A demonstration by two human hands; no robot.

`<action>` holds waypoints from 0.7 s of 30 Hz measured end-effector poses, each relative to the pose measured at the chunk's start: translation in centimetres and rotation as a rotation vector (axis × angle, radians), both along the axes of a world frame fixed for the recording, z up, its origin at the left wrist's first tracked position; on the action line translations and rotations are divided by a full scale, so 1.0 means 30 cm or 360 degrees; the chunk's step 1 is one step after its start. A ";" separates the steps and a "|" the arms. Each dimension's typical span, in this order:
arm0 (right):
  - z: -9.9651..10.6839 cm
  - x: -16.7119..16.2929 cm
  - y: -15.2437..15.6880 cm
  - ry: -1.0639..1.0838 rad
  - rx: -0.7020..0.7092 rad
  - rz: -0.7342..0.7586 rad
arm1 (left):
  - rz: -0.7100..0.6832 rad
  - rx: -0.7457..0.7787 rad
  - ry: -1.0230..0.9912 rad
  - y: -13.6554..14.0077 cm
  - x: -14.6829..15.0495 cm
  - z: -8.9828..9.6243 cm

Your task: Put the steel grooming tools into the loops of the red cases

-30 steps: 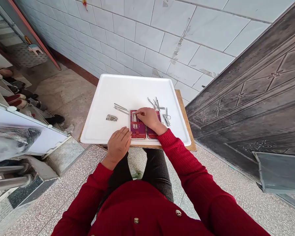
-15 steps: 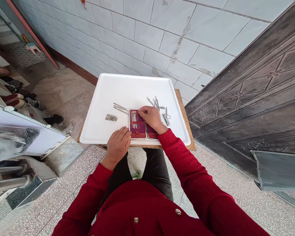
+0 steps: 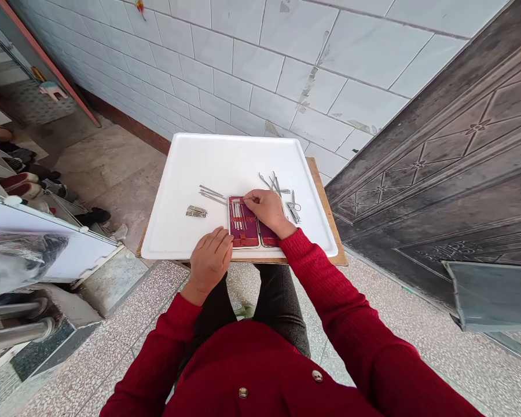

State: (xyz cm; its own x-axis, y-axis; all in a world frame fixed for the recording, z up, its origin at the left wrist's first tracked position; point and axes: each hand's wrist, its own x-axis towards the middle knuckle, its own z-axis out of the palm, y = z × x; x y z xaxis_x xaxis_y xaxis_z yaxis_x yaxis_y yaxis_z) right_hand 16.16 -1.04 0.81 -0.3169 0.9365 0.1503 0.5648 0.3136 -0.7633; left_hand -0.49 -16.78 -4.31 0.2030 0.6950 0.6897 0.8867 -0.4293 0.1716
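A manicure case with a red and purple lining lies unfolded on the white tray. Slim metal manicure tools stand side by side under a strap in its left half. My right hand is over the case, thumb and fingertips pinched at the top of a thin metal manicure tool, mostly hidden by the fingers. Stretched out, the fingers of my left hand rest against the case's lower left edge. A nail clipper lies left of the case, below several thin metal tools.
Right of the case are small scissors, another clipper and plier-like nippers. The white tray sits on a wooden board. A tiled wall stands behind, a dark metal door to the right.
The view has shifted slightly. Both hands stay nearly where they were, the right one still pinching over the case.
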 end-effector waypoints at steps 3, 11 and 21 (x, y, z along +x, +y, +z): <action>0.025 -0.017 -0.013 -0.0170 0.0148 0.0032 | -0.0002 -0.0062 -0.0017 -0.004 0.000 0.001; 0.124 -0.180 0.027 -0.0787 0.0310 0.0321 | 0.0030 -0.0068 0.0010 -0.011 0.002 0.000; 0.116 -0.369 0.141 -0.1067 0.0264 0.0379 | 0.0037 -0.0028 -0.0002 -0.013 0.005 -0.014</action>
State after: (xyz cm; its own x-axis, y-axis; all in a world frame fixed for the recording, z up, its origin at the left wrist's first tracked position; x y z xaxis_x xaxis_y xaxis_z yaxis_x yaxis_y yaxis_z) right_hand 5.10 3.18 4.27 -0.5831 0.8123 -0.0136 0.7960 0.5679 -0.2093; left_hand -0.33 -17.18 -4.73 0.1860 0.7117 0.6774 0.8961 -0.4056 0.1800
